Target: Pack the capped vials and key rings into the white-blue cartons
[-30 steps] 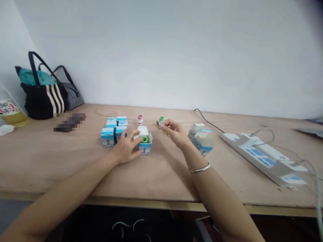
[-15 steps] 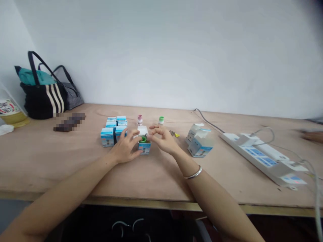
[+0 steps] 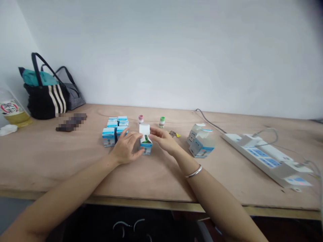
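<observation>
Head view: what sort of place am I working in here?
Likely a makeshift packing bench in a plain room: bare plywood table against a blank white wall, small blue-and-white boxes grouped beside the open box in the left hand, power strips to the right.

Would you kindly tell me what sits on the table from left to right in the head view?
Drink bottle → striped bag → closed boxes → open box → green-capped bottle → loose boxes → power strip.
</observation>
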Available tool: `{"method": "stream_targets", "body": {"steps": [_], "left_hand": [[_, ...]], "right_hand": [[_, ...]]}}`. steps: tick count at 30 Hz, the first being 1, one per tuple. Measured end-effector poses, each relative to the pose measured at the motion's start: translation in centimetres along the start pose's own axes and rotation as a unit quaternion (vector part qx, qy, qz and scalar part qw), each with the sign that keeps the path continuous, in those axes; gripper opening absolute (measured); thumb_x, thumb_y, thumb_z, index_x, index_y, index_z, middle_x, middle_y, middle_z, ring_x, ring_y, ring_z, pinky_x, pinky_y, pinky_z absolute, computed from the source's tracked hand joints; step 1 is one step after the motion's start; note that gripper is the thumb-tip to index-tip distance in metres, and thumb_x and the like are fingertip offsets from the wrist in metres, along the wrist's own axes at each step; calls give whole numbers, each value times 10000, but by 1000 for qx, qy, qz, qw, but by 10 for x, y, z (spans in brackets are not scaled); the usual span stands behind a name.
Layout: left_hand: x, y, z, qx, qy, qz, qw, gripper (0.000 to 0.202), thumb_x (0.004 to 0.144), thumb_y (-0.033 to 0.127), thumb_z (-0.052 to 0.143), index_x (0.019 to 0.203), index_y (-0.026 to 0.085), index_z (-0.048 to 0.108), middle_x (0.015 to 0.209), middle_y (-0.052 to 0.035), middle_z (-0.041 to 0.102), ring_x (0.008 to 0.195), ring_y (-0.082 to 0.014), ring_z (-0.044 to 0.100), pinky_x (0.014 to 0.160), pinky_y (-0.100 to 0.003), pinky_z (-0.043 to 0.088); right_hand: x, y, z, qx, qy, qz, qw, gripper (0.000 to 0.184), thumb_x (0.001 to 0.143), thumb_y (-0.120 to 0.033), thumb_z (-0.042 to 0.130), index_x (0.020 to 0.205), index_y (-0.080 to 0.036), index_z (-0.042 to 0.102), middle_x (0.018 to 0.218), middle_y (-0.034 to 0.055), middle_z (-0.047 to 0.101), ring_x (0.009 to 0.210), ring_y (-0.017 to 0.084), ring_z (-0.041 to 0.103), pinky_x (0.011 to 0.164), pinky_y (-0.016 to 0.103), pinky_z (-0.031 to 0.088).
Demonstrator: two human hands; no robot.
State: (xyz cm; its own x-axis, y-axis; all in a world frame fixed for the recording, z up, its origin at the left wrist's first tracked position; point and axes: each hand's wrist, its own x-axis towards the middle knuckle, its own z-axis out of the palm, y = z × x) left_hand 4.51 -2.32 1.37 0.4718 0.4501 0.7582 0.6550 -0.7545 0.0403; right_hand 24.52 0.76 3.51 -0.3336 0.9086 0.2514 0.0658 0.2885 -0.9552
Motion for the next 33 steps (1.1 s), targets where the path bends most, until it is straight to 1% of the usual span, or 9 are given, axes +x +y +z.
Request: {"method": "stream_targets", "body": {"steps": [2, 6, 9, 11, 14, 19, 24, 28, 33], "left_hand": [[0, -1, 1, 9, 3, 15, 1000, 306, 786, 336, 580, 1066, 218, 544, 1036, -51, 647, 1013, -220, 582, 1071, -480, 264], [0, -3, 2, 33, 59, 18, 998, 146, 780, 325, 609, 892, 234, 628, 1091, -72, 596, 1070, -240, 536, 1015, -468, 347], [0, -3, 2, 28, 84, 5, 996, 145, 775, 328, 619, 872, 220, 632, 1168, -104, 541, 1127, -258, 500, 959, -430, 415], [-1, -3, 3, 15, 79, -5, 997, 144, 783, 331, 609, 860, 209, 608, 1186, -108, 538, 1130, -252, 508, 958, -419, 425], [-2, -3, 4, -13, 57, -11, 998, 131, 806, 321, 577, 862, 207, 547, 1107, -77, 608, 1076, -225, 564, 1045, -460, 344], [-1, -2, 3, 10, 46, -2, 999, 236, 821, 326, 563, 1031, 223, 538, 1013, -35, 668, 1035, -221, 601, 1122, -550, 106], [-1, -1, 1, 40, 33, 5, 999, 246, 823, 331, 551, 1048, 239, 594, 1065, -47, 660, 1012, -218, 609, 1119, -547, 88], [-1, -1, 1, 42, 26, -2, 999, 255, 812, 336, 559, 1039, 228, 604, 1059, -54, 656, 1001, -219, 609, 1118, -548, 97], [0, 1, 0, 34, 21, 3, 999, 180, 803, 322, 573, 956, 248, 633, 1020, -33, 666, 987, -211, 610, 1109, -554, 115]], "right_hand": [[-1, 0, 2, 13, -29, -10, 999, 325, 694, -294, 674, 996, -182, 637, 906, 37, 680, 855, 177, 607, 838, 360, 459], [-5, -4, 3, 28, -24, -36, 999, 336, 654, -330, 732, 945, -192, 635, 886, 17, 664, 799, 155, 606, 767, 318, 479], [-6, -6, 3, -16, -17, -68, 997, 292, 657, -376, 738, 847, -177, 642, 866, 23, 654, 765, 147, 600, 757, 311, 472], [-6, -7, 1, -73, -15, -97, 992, 264, 672, -389, 730, 787, -167, 646, 831, 30, 656, 765, 150, 595, 768, 315, 463], [-6, -7, -2, -145, -18, -151, 978, 230, 687, -372, 727, 767, -167, 658, 797, 29, 662, 772, 153, 595, 788, 317, 452], [-6, -9, -4, -194, -38, -221, 955, 186, 731, -358, 699, 782, -180, 676, 819, 40, 668, 792, 156, 609, 776, 301, 470], [-9, -10, 0, -221, -13, -257, 941, 146, 767, -321, 666, 780, -176, 674, 787, 46, 667, 762, 155, 613, 736, 286, 474], [-11, -12, 4, -248, 14, -245, 937, 155, 770, -329, 653, 732, -179, 651, 752, 44, 660, 734, 162, 601, 710, 288, 460], [-13, -18, 2, -270, -42, -224, 936, 207, 799, -367, 607, 688, -195, 631, 802, 52, 639, 758, 171, 599, 744, 310, 461]]}}
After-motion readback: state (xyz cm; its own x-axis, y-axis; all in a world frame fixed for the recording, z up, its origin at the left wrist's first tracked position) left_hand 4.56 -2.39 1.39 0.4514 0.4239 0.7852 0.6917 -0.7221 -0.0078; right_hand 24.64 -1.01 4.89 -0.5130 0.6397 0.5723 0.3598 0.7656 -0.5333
